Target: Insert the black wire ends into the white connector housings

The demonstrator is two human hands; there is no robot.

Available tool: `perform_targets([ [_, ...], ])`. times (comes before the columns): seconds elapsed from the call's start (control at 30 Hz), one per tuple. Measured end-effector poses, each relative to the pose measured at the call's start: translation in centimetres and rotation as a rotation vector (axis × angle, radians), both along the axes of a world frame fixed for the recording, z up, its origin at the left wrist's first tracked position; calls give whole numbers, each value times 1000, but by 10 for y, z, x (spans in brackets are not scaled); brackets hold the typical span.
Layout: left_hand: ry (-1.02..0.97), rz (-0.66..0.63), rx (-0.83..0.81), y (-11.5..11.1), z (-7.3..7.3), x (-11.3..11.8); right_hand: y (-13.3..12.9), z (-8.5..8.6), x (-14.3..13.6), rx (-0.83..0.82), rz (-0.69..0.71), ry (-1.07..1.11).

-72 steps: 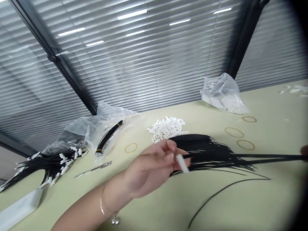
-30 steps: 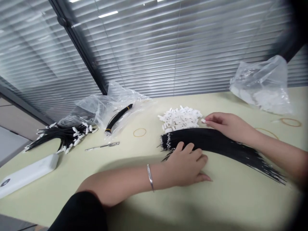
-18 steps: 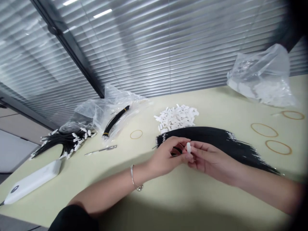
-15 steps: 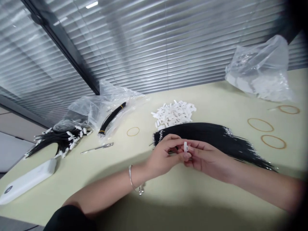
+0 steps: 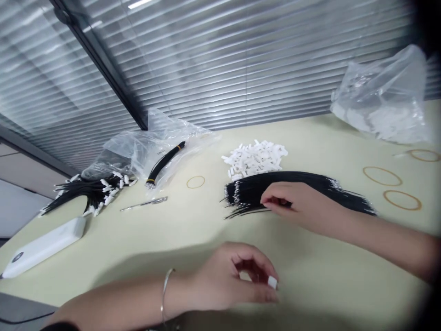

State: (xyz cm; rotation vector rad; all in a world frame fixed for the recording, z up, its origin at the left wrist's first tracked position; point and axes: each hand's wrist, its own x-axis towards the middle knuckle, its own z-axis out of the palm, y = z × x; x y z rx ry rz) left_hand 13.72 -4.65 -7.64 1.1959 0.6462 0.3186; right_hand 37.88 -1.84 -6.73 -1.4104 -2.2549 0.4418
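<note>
Low at the front, my left hand (image 5: 237, 278) pinches a small white plastic connector (image 5: 272, 282) between thumb and fingertips. My right hand (image 5: 296, 202) is over the bundle of black wires (image 5: 248, 195), its thumb and fingertips pressed together. Whether a single wire is in that pinch cannot be made out. The wires have bare silvery ends, and several lie loose along the near edge of the bundle. Just behind them is a heap of white connectors (image 5: 257, 158).
At left lie black wires with white connectors (image 5: 99, 188), a white oblong case (image 5: 44, 248) and a silver pen (image 5: 144, 203). A banded wire bundle (image 5: 165, 165) rests on a clear bag (image 5: 138, 147). Rubber bands (image 5: 402, 200) and a bag of white pieces (image 5: 382, 101) are at right.
My hands have moved apart. The left came down toward the front with the white connector; the right let go of the connector and moved up over the black wires.
</note>
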Motion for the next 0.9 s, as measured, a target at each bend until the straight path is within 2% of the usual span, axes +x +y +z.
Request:
perform_targets([
  [0.1, -28, 63, -161, 3, -14, 5, 23, -3, -1, 111, 49, -200],
  [0.2, -82, 84, -229, 11, -18, 7, 34, -12, -5, 137, 93, -288],
  [0.33, -95, 19, -236, 16, -17, 6, 30, -19, -3, 158, 175, -310],
  [0.5, -94, -29, -219, 17, -16, 4, 26, -19, 7, 147, 251, -248],
  [0.7, -74, -147, -135, 14, -11, -2, 29, -21, -2, 176, 206, -188],
  [0.9, -64, -164, -149, 16, -10, -2, 32, -21, -13, 178, 170, -206],
])
